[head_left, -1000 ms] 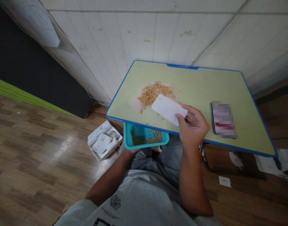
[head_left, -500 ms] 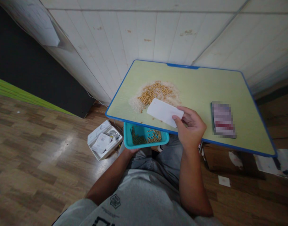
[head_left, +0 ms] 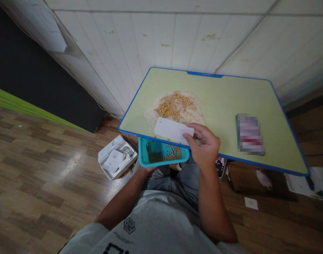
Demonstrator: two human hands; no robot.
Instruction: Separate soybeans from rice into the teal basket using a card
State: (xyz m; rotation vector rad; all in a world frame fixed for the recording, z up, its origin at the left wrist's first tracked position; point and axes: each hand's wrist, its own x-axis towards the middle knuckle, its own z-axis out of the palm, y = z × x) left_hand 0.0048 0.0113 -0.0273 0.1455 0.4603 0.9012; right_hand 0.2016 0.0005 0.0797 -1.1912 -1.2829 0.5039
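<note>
My right hand (head_left: 205, 143) pinches a white plastic card (head_left: 172, 129) between thumb and fingers, low over the near edge of the table (head_left: 225, 95). Just beyond the card lies a heap of yellow soybeans (head_left: 168, 106) mixed with white rice grains (head_left: 194, 114). Several stray beans sit near the table's front edge. Below that edge, my left hand (head_left: 150, 169) holds a turquoise tray (head_left: 143, 160) from underneath; most of its fingers are hidden by the tray. Soybeans (head_left: 174, 153) lie on the tray's bottom.
A blurred-out flat packet (head_left: 250, 135) lies at the table's right. On the floor to the left stands an open white box (head_left: 116, 158) with papers and cables. Cardboard boxes (head_left: 256, 180) are under the table's right side. A panelled wall (head_left: 156, 38) rises behind the table.
My right hand and the card have moved left and toward me, closer to the table's near edge above the tray. The left hand and tray have hardly moved.
</note>
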